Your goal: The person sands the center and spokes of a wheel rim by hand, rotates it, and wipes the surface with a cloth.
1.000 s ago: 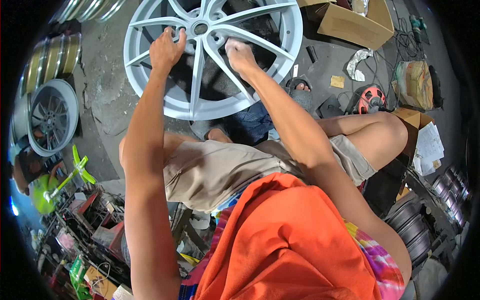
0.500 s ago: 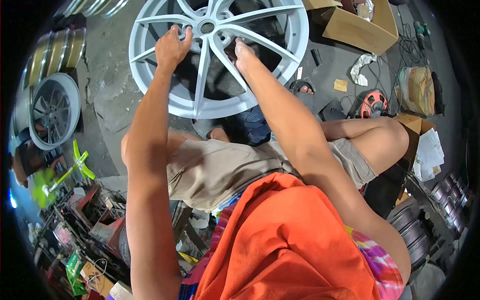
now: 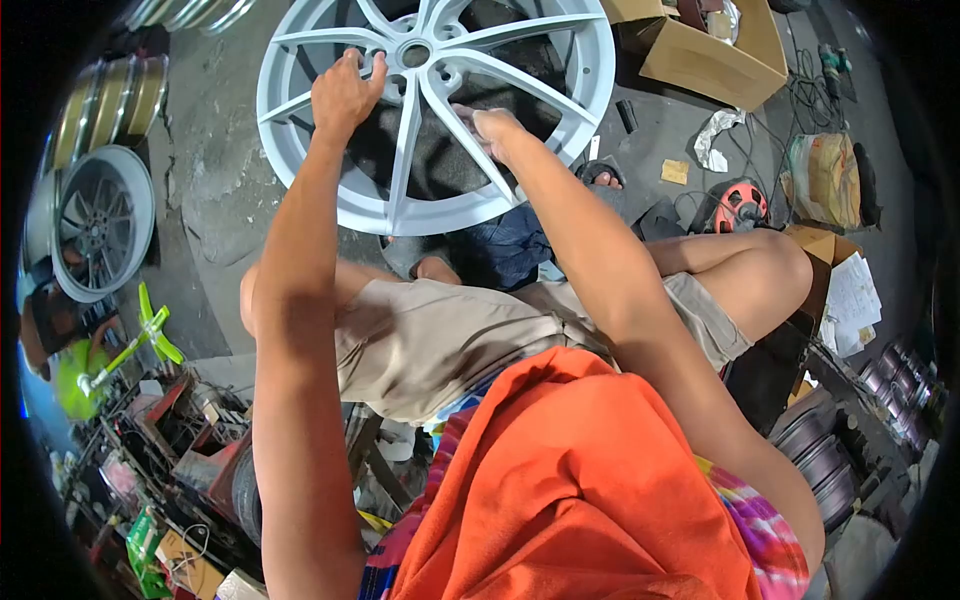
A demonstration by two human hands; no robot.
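Note:
A pale grey wheel rim (image 3: 415, 90) with several spokes lies in front of me, cut off by the top edge of the view. My left hand (image 3: 345, 92) rests on the spokes left of the centre hole, its fingers curled down around the rim's hub area. At a spoke right of and below the hub is my right hand (image 3: 488, 130). Its fingertips reach behind or beside that spoke, so what they press on, if anything, is hidden.
Cardboard box (image 3: 715, 60) at upper right; crumpled paper, cables and a red round tool (image 3: 742, 205) below it. Another rim (image 3: 103, 225) stands at left, above a green fan (image 3: 150, 335). Cluttered parts lie lower left. Stacked rims (image 3: 815, 450) are at lower right.
My right hand has moved down and slightly right, away from the hub along the spoke. My left hand stays at the same spot on the rim.

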